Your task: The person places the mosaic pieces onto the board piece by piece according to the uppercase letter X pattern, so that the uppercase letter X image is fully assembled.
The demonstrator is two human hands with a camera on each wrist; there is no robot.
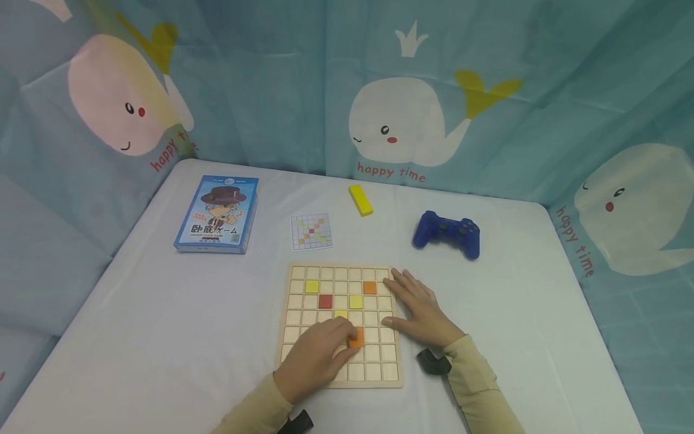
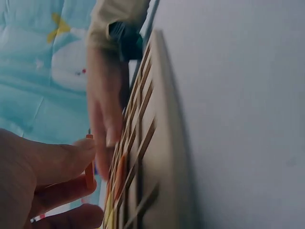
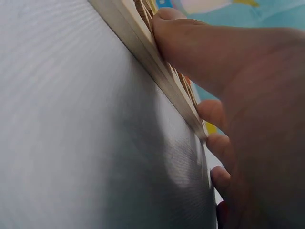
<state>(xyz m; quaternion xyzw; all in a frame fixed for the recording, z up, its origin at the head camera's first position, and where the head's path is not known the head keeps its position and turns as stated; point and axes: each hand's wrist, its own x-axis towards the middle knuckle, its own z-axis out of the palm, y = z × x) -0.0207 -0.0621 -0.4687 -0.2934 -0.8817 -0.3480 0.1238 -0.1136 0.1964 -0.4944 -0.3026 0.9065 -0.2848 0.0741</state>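
Observation:
My left hand (image 1: 317,357) is over the lower middle of a wooden grid board (image 1: 400,374), pinching an orange square tile (image 1: 356,337) between thumb and fingers. The left wrist view catches that tile (image 2: 89,171) edge-on, raised off the grid. My right hand (image 1: 422,310) lies with fingers spread along the board's right edge; its thumb (image 3: 190,45) rests on the rim. Set in the squares are a red tile (image 1: 325,301), a second orange tile (image 1: 370,287) and yellow tiles (image 1: 311,286), one partly covered by my left hand.
Beyond the board lies a small card (image 1: 311,231) printed with a coloured grid. A yellow block (image 1: 360,200) is behind it, with a blue game controller (image 1: 447,234) to the right. A blue game box (image 1: 218,214) sits at back left, before a whale-print curtain (image 1: 282,108).

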